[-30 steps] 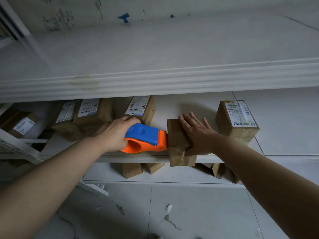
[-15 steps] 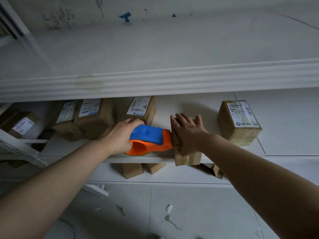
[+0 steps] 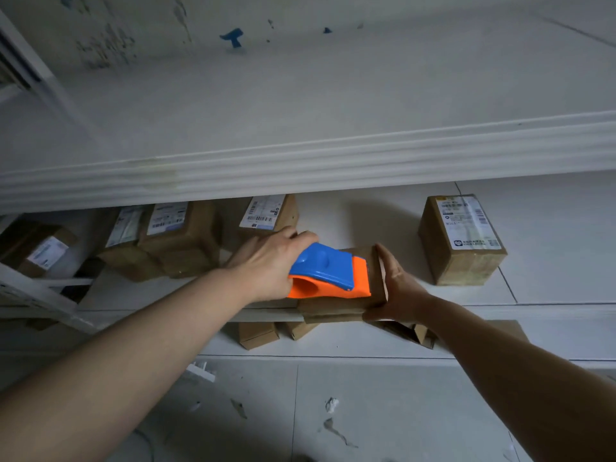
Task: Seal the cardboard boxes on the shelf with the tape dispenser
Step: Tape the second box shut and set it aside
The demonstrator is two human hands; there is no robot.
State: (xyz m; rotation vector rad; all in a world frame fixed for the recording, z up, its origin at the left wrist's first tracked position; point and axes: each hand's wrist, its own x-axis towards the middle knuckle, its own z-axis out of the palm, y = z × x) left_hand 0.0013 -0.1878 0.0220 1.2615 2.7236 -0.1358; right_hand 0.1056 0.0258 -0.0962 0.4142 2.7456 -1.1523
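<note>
Left hand [image 3: 266,261] grips tape dispenser [image 3: 328,273], pressed on small box [image 3: 333,308] at shelf [image 3: 516,311] front edge. Right hand [image 3: 401,290] flat against box's right side, fingers straight. Gap of shelf between it and labelled box [image 3: 461,241] at right.

white shelving seen from above in dim, even light: the upper shelf [image 3: 300,95] is a broad pale board with a ribbed front edge [image 3: 333,161] and scattered blue paint marks [image 3: 233,36] near its back, the middle shelf [image 3: 550,245] below it is made of white panels meeting at a thin seam [image 3: 506,285], and a lower shelf [image 3: 333,343] sits just above the floor. a white metal brace [image 3: 33,291] slants across the unit's left end. the floor [image 3: 400,428] is laid with large grey tiles, scuffed and dotted with small white scraps [image 3: 330,403].
</note>
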